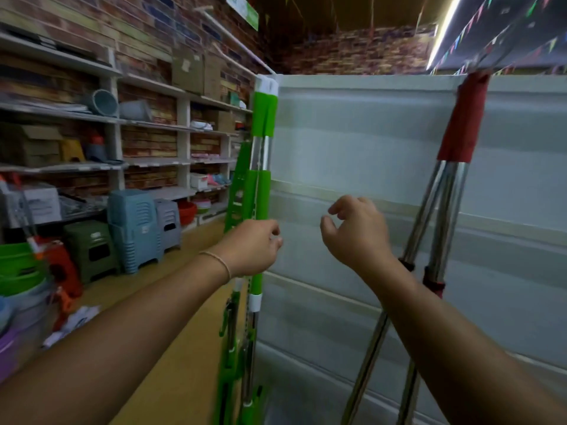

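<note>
Two green-handled mop poles (260,191) with steel shafts lean upright against a pale panel (362,142). My left hand (250,248) is in front of these green poles at mid height. Its fingers are curled and it hides the pole behind it, so a grip cannot be made out. My right hand (356,233) hovers in front of the panel with loosely curled fingers, holding nothing. Two red-handled steel poles (460,124) lean against the panel to the right of that hand, apart from it.
Shelves (147,162) on the left carry boxes, tubs and buckets. Stacked plastic stools (135,228) and green basins (18,265) stand on the yellow floor (171,348) along the aisle. A brick-pattern wall closes the far end.
</note>
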`<action>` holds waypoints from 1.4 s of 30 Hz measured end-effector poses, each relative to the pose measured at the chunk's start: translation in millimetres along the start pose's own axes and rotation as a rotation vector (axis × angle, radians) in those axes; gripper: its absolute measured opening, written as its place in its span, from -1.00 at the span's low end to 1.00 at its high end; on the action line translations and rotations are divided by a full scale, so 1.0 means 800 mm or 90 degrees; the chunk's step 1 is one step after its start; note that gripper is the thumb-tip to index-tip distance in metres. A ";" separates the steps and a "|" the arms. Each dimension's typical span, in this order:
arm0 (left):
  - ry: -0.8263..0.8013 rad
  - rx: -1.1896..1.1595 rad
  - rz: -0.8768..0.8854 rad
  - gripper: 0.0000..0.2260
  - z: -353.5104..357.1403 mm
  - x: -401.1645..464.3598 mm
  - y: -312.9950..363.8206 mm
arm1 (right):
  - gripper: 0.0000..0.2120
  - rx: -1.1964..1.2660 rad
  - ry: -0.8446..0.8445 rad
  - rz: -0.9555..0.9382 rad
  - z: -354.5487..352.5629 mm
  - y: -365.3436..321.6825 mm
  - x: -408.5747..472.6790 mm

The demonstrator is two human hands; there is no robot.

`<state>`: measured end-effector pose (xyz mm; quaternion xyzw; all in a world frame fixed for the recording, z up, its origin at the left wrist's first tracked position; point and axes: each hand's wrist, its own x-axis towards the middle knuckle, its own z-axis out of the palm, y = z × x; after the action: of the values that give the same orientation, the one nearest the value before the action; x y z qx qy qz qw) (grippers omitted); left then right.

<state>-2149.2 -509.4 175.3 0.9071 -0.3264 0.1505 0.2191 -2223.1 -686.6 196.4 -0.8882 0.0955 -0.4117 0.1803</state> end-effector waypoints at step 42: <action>-0.044 0.196 -0.541 -0.66 -0.222 -0.177 -0.752 | -0.77 0.290 -0.510 -0.244 0.649 -0.575 0.038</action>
<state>-1881.5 69.2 88.7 0.9871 0.0939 0.0637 0.1129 -1796.1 -149.1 91.5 -0.9164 -0.2384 -0.0739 0.3130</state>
